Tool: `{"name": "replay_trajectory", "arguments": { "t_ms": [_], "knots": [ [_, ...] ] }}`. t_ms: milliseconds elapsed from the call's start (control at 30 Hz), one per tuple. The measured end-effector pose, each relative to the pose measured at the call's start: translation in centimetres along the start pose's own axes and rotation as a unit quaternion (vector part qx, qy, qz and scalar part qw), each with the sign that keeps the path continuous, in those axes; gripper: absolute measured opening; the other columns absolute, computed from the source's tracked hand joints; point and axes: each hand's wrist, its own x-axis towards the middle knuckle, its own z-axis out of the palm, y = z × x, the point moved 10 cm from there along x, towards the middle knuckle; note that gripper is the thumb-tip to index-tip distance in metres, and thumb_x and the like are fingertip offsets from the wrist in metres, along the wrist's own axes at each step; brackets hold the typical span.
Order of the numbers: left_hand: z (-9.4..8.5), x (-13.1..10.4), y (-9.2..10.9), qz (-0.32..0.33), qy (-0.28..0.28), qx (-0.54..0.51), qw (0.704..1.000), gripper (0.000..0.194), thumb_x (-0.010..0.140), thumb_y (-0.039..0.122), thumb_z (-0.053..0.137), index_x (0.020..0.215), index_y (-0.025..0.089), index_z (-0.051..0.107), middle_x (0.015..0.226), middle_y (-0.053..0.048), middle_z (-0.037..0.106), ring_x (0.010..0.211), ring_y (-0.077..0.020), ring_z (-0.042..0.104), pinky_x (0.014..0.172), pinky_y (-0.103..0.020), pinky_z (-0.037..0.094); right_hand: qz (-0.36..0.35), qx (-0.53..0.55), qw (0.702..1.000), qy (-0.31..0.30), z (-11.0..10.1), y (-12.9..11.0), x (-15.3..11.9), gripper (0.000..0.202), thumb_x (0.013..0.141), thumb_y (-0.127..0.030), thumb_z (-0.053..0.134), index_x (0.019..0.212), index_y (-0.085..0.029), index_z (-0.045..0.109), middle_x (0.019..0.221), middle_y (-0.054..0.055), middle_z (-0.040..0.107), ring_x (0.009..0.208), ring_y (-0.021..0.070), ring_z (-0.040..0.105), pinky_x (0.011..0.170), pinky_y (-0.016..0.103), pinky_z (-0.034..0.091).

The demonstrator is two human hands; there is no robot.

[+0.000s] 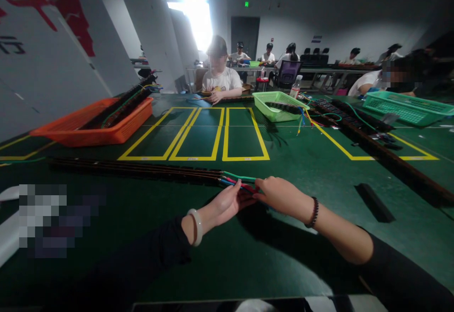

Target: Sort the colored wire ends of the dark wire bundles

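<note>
**Two hands on one bundle of wires at the strip's right end**

Both your hands are closed on the wires. You count at least three colours in them: one green, one red and one blue; the exact number of wires cannot be told. Your left hand has its thumb over the bundle and its other fingers underneath. Your right hand pinches the same bundle just beside it, fingers bent around the wires. You wear one pale bangle on the left wrist and one dark beaded bracelet on the right.

The wires come out of one long black strip, which lies flat on the green tabletop in front of you and reaches to your left.

Beyond it, three yellow-taped rectangles stand side by side, with a fourth outline at your right, partly covered by a pile of black strips. One short black piece lies nearer to you.

You have three baskets in view: one orange basket at left holding black strips with wires, one light green basket beyond the rectangles, and one teal basket at far right. One bottle is near the light green one. Two people sit close by: one across, one at right.
</note>
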Motion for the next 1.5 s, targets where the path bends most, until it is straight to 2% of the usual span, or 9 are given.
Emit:
{"name": "replay_trajectory", "arguments": {
  "t_ms": [433, 600, 767, 900, 1067, 1133, 1267, 1367, 1500],
  "knots": [
    [0.3, -0.3, 1.0, 0.031, 0.019, 0.009, 0.999, 0.025, 0.091, 0.031, 0.044, 0.097, 0.011, 0.057, 0.099, -0.013, 0.062, 0.092, -0.0211, 0.061, 0.091, -0.04, 0.044, 0.08, -0.092, 0.988, 0.096, -0.8, 3.0, 1.6, 0.026, 0.096, -0.029, 0.031, 0.097, -0.015, 0.054, 0.086, 0.013, 0.065, 0.071, 0.0235, 0.066, 0.056, 0.028, 0.044],
    [-0.8, 0.1, 0.9, 0.04, 0.047, 0.023, 0.998, 0.023, 0.091, 0.031, 0.042, 0.085, 0.013, 0.054, 0.081, -0.008, 0.059, 0.079, -0.0174, 0.06, 0.083, -0.039, 0.047, 0.091, -0.096, 0.988, 0.078, 0.9, 3.6, 2.5, 0.026, 0.096, -0.027, 0.029, 0.108, -0.018, 0.05, 0.091, 0.013, 0.064, 0.073, 0.0209, 0.066, 0.057, 0.025, 0.042],
    [-0.8, 0.1, 0.9, 0.039, 0.041, 0.021, 0.998, 0.019, 0.091, 0.029, 0.043, 0.084, 0.015, 0.053, 0.078, -0.005, 0.058, 0.074, -0.0153, 0.058, 0.08, -0.037, 0.048, 0.097, -0.09, 0.989, 0.062, 1.3, 3.5, 2.6, 0.024, 0.096, -0.026, 0.031, 0.108, -0.018, 0.051, 0.09, 0.013, 0.064, 0.074, 0.0209, 0.066, 0.057, 0.025, 0.041],
    [-0.6, -0.1, 0.9, 0.032, 0.05, 0.014, 0.998, 0.016, 0.09, 0.026, 0.044, 0.085, 0.014, 0.054, 0.081, -0.006, 0.06, 0.075, -0.0155, 0.059, 0.078, -0.035, 0.048, 0.097, -0.072, 0.988, 0.1, -1.2, 2.2, 1.2, 0.033, 0.095, -0.04, 0.034, 0.096, -0.015, 0.056, 0.09, 0.014, 0.064, 0.08, 0.0241, 0.065, 0.059, 0.027, 0.042],
    [-1.2, -0.3, 0.3, -0.002, 0.076, 0.006, 0.997, 0.013, 0.088, 0.025, 0.049, 0.08, 0.016, 0.053, 0.071, -0.002, 0.059, 0.063, -0.0116, 0.057, 0.067, -0.025, 0.046, 0.012, -0.013, 0.995, 0.1, -2.7, -2.2, -1.3, 0.048, 0.089, -0.056, 0.038, 0.11, -0.017, 0.054, 0.092, 0.013, 0.066, 0.08, 0.0225, 0.064, 0.061, 0.026, 0.043],
    [-1.1, -0.2, 0.3, -0.003, 0.069, 0.015, 0.998, 0.016, 0.088, 0.029, 0.051, 0.079, 0.016, 0.052, 0.07, -0.002, 0.058, 0.065, -0.0122, 0.057, 0.067, -0.025, 0.046, -0.023, -0.015, 0.997, 0.078, -1.7, -3.6, -1.9, 0.052, 0.086, -0.053, 0.047, 0.122, -0.015, 0.048, 0.091, 0.013, 0.067, 0.077, 0.0232, 0.065, 0.059, 0.027, 0.044],
    [-0.7, -0.1, 0.5, 0.008, 0.056, 0.023, 0.998, 0.016, 0.09, 0.029, 0.047, 0.082, 0.016, 0.053, 0.081, -0.005, 0.061, 0.075, -0.0137, 0.06, 0.079, -0.029, 0.047, -0.059, -0.049, 0.996, 0.05, 0.6, -4.3, -2.0, 0.053, 0.083, -0.021, 0.053, 0.133, -0.01, 0.037, 0.086, 0.013, 0.068, 0.068, 0.0221, 0.067, 0.053, 0.026, 0.043],
    [-0.3, -0.1, 0.5, 0.0, 0.046, 0.02, 0.999, 0.017, 0.09, 0.029, 0.045, 0.085, 0.016, 0.054, 0.088, -0.008, 0.063, 0.082, -0.0147, 0.061, 0.084, -0.031, 0.046, -0.055, -0.06, 0.995, 0.055, 0.3, -3.5, -1.9, 0.044, 0.083, -0.009, 0.047, 0.127, -0.011, 0.045, 0.081, 0.011, 0.068, 0.067, 0.0207, 0.067, 0.053, 0.025, 0.044],
    [0.6, -0.5, -0.1, -0.041, 0.007, 0.026, 0.999, 0.027, 0.091, 0.035, 0.042, 0.092, 0.013, 0.058, 0.093, -0.013, 0.065, 0.089, -0.0185, 0.062, 0.087, -0.033, 0.045, -0.007, -0.065, 0.997, 0.044, -1.3, -1.5, -1.9, 0.027, 0.086, -0.012, 0.046, 0.109, -0.017, 0.06, 0.079, 0.011, 0.068, 0.069, 0.0203, 0.067, 0.057, 0.025, 0.045]
  ]
}}
